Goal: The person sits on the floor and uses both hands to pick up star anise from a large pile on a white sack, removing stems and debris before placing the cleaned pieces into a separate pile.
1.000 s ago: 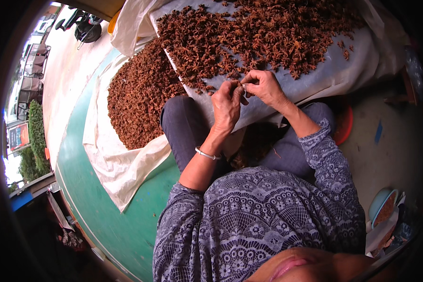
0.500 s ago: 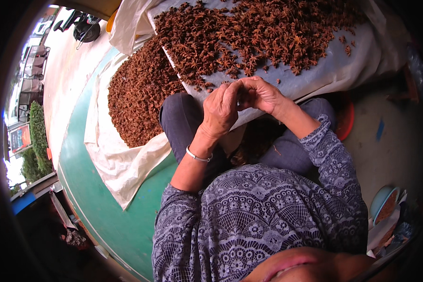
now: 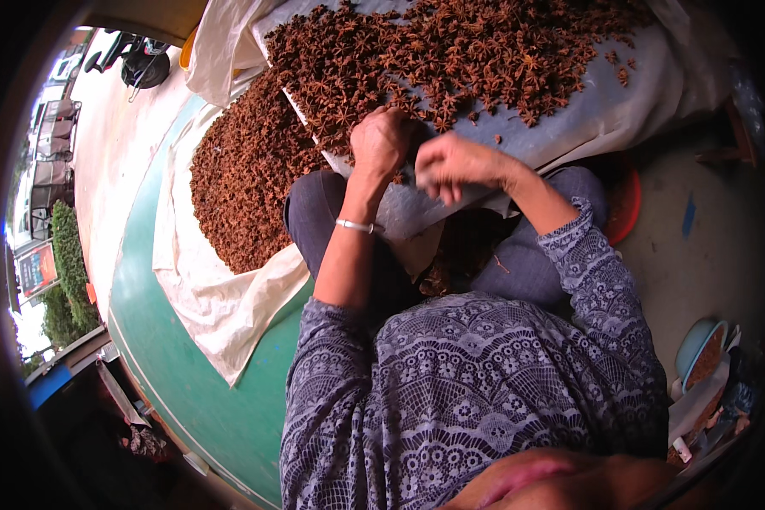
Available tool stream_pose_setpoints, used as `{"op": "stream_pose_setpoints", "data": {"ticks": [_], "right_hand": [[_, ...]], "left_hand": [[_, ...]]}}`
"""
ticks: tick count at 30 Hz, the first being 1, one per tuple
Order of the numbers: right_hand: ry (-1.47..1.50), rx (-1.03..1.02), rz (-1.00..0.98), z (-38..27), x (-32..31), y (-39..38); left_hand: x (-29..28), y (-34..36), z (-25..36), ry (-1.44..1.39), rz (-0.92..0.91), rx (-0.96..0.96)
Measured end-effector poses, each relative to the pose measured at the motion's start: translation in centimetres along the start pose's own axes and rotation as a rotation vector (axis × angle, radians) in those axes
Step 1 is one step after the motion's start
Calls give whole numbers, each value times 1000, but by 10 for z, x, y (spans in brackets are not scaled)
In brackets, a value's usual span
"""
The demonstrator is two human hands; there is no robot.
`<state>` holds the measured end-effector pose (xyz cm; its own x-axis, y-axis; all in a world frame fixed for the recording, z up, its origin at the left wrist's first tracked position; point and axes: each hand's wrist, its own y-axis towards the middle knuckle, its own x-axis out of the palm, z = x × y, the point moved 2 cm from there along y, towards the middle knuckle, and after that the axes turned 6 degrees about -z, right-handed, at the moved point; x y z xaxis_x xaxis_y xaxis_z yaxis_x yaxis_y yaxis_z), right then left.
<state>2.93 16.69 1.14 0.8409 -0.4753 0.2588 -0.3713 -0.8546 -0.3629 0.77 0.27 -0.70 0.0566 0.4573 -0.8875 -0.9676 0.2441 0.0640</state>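
Loose star anise (image 3: 484, 59) lies spread over a table covered with a clear plastic sheet (image 3: 561, 140). My left hand (image 3: 381, 143), with a pale bracelet on its wrist, is over the near edge of the spread, knuckles up. Its fingers are curled, and whatever they hold is hidden. To its right, my right hand (image 3: 457, 167) hangs above the sheet's near edge, apart from the left. The fingers of my right hand bend downward and their tips are smeared by motion.
A big heap of smaller brown pieces (image 3: 246, 178) sits left of the table on a white sheet (image 3: 221, 314) over green floor. A red basin (image 3: 627, 208) stands by my right knee. A light-blue bowl (image 3: 693, 344) with brown contents is at the lower right.
My hands, together before, have come apart. The left has moved forward to the spread's edge; the right has shifted slightly nearer to me and its fingers have dropped.
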Motion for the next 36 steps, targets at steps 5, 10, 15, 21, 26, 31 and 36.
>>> {"op": "stream_pose_setpoints", "data": {"ticks": [5, 10, 15, 21, 26, 31, 36], "right_hand": [[-569, -165, 671, -10, -42, 11], [-1068, -570, 837, -12, -45, 33], [328, -656, 535, -30, -48, 19], [-376, -500, 1062, -18, -76, 2], [-647, -438, 1049, -11, -66, 19], [-673, -256, 912, -5, -65, 29], [-640, -289, 857, -3, -62, 42]], "left_hand": [[-2, 21, 2, -275, 6, -152], [-17, 28, 12, -1103, -6, -284], [-22, 8, 29, -2173, -140, 199], [-33, -25, 51, -628, -504, 78], [21, 12, 9, 218, 98, 49], [12, 31, 1, -41, -50, -88], [-6, 45, 2, 86, 26, -53]]}}
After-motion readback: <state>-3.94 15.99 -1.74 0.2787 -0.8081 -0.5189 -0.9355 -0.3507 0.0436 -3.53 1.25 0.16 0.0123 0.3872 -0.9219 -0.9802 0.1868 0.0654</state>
